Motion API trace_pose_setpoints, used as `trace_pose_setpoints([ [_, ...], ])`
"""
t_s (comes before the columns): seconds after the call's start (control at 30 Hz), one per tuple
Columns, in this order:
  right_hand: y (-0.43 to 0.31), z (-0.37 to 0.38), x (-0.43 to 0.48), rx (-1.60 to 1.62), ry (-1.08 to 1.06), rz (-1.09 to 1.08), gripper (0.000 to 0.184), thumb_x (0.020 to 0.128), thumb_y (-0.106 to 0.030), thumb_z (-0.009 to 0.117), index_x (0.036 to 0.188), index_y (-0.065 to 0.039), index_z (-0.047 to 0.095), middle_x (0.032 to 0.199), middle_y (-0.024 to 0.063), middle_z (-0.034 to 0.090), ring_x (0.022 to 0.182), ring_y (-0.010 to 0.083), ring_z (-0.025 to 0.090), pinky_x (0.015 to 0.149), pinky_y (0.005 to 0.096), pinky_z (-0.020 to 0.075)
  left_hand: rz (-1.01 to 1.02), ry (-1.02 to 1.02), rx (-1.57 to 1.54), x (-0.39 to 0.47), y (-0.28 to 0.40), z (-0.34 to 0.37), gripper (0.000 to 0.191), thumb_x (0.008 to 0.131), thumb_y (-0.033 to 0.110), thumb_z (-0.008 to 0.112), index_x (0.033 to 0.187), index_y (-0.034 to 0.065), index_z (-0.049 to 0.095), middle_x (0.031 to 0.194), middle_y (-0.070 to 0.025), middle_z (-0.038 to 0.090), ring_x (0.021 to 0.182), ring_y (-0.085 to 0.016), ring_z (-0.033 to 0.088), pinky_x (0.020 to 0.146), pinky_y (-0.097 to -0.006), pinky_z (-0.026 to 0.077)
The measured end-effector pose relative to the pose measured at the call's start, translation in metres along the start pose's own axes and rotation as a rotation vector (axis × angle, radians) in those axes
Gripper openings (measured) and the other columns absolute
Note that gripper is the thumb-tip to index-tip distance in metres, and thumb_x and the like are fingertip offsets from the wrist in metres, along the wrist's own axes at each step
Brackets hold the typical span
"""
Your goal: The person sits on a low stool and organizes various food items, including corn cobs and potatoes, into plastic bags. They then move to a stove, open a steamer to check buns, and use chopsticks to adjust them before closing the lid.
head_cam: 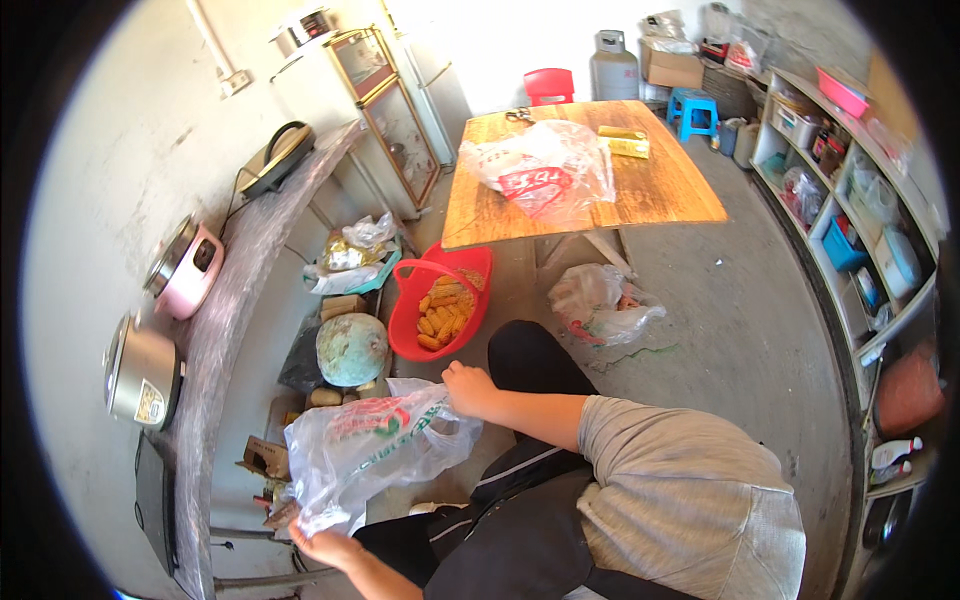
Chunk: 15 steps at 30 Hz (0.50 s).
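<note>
A white plastic carrier bag [375, 446] with red and green print is stretched between both hands, over the knees and the floor at the left. My right hand [468, 388] grips the bag's upper right edge. My left hand [324, 541] holds its lower left corner. Whether the bag has anything in it cannot be told. Beyond my right hand stands a red plastic basket [405, 319] with corn cobs [448, 315] and loose kernels. A large pale green gourd [352, 349] lies on the floor left of the basket, above the bag.
A wooden table [675, 187] bears a crumpled plastic bag [551, 169], scissors [519, 115] and yellow packets [624, 142]. Another plastic bag [600, 300] lies on the floor below it. A marbled counter [247, 255] with cookers runs along the left; a shelf unit [832, 191] stands right.
</note>
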State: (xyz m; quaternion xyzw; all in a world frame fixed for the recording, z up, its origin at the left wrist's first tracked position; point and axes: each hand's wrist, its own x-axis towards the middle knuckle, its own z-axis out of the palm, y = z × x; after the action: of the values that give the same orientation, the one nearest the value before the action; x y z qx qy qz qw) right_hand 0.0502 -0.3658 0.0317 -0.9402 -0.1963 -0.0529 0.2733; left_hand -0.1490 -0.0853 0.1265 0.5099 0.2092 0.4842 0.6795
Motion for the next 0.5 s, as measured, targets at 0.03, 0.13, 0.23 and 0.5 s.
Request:
trace_pose_setpoints([
  [0.03,0.006,-0.007,0.005,-0.013,0.039,-0.004,0.021,0.072,-0.017,0.060,0.088,-0.004,0.058,0.092,0.0169,0.057,0.079,0.0343,0.061,0.069,0.0446,0.0485,0.011,0.040,-0.069,0.006,0.008,-0.007,0.026,0.082,0.000,0.047,0.106,0.0046,0.055,0.101,-0.0113,0.057,0.087,-0.025,0.054,0.082,-0.0365,0.045],
  [0.13,0.018,-0.017,0.017,-0.030,0.222,-0.086,0.018,0.072,-0.024,0.060,0.072,-0.007,0.060,0.073,0.0119,0.061,0.075,0.0310,0.061,0.062,0.0432,0.0474,0.634,0.126,0.944,0.023,0.001,-0.047,0.015,0.073,-0.005,0.052,0.087,-0.0013,0.050,0.083,-0.0079,0.051,0.075,-0.019,0.046,0.074,-0.0309,0.042],
  [0.23,0.033,-0.022,0.022,-0.043,0.274,-0.221,0.023,0.078,-0.027,0.053,0.066,-0.009,0.062,0.065,0.0091,0.062,0.069,0.0259,0.063,0.064,0.0434,0.0462,0.674,-0.018,1.059,0.012,-0.015,-0.047,0.016,0.067,-0.007,0.049,0.082,-0.0015,0.049,0.081,-0.0141,0.048,0.077,-0.029,0.046,0.076,-0.0369,0.040],
  [0.5,0.059,-0.013,0.050,-0.196,-0.138,-0.345,0.027,0.086,-0.029,0.046,0.080,-0.007,0.061,0.081,0.0123,0.062,0.084,0.0293,0.059,0.097,0.0497,0.0342,0.601,-0.489,1.358,0.039,-0.100,-0.068,0.013,0.063,0.005,0.059,0.066,0.0016,0.046,0.078,-0.0182,0.050,0.078,-0.039,0.047,0.073,-0.0465,0.037],
])
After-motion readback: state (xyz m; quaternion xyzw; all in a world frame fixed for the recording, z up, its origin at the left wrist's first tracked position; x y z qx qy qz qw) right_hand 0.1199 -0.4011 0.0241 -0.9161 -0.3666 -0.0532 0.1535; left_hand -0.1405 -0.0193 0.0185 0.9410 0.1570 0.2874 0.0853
